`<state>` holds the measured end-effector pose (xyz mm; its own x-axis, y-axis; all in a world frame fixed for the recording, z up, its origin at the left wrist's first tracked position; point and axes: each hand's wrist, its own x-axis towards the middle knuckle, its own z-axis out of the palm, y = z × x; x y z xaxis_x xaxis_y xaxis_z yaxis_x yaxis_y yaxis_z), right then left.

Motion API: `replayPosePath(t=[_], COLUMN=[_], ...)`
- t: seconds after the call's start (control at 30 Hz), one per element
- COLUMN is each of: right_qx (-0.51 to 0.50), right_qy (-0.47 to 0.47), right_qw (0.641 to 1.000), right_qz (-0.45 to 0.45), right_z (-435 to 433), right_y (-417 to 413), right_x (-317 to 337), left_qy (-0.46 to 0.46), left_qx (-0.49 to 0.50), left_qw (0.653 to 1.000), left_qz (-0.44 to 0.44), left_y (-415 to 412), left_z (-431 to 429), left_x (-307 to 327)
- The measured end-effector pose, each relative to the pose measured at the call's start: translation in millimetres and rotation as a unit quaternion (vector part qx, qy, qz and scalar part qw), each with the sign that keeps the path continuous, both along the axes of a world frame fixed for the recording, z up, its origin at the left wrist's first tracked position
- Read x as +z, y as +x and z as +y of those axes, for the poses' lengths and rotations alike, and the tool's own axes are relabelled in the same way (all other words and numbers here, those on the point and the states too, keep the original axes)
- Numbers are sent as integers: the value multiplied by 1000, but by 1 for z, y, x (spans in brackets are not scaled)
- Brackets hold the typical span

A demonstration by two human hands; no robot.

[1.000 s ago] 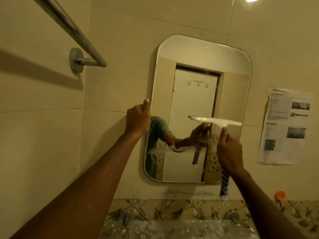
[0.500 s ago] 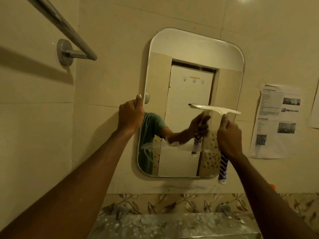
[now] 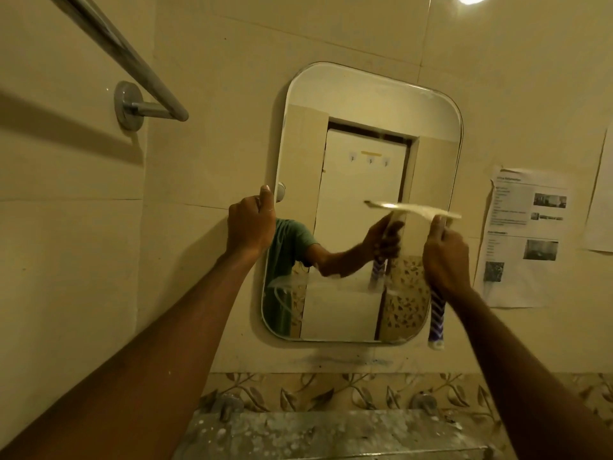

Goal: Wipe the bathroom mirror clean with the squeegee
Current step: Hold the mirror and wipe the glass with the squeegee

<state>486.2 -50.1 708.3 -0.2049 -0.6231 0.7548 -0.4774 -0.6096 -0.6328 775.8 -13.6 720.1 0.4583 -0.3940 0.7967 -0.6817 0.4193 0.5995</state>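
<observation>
Left hand [image 3: 250, 227] gripped the left edge of the mirror [image 3: 358, 104] about halfway up, fingers curled round the rim, thumb pointing up along it. Right hand [image 3: 446, 257] was closed in a fist round the handle of the squeegee [image 3: 413, 209], thumb up near the neck. The blue-and-white patterned end of the handle stuck out below the fist, over the mirror's lower right corner. The pale squeegee blade sat across the right half of the mirror at roughly mid-height, close to level, with its right end a bit lower and reaching the mirror's right edge. Blade was motion-blurred. Its reflection met it at the glass, so it looked in contact, but full contact along the edge could not be told. The mirror was a rounded rectangle fixed on a cream tiled wall. It reflected a white door, a green sleeve and the arm holding the squeegee. Whitish streaks [image 3: 282, 287] showed in the lower left of the glass. A chrome towel rail [image 3: 132, 58] was on the wall at upper left. A printed paper sheet [image 3: 524, 237] was stuck just right of the mirror. A leaf-pattern tile border [image 3: 331, 393] ran below, with a wet speckled ledge [image 3: 331, 433] under it and two taps [image 3: 227, 405] at its back edge.
</observation>
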Motion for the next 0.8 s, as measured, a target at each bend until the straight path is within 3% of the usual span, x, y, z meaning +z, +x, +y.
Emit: replayPosePath(t=[0.1,0.3,0.4,0.6,0.67,0.8], right_qx=[-8,-39,-30,15,12,-33], right_qy=[3,100,115,42,45,86], right_qw=[1000,994,993,999,999,996], right_qz=[-1,10,13,3,1,-17], right_z=[-7,-5,0,-6,-12,-7], right_y=[-5,-4,-8,-19,-15,5], right_x=[3,-138,-125,-25,-36,-118], left_qy=[-11,-13,-9,-18,-17,-7], left_qx=[-17,-13,-7,2,-3,1], left_qw=[1000,1000,1000,999,999,1000], left_qz=[19,17,16,28,31,29], left_y=[1,0,-2,-4,-5,-5], left_z=[-1,0,3,3,3,4], left_x=[0,-3,-1,-2,-2,-3])
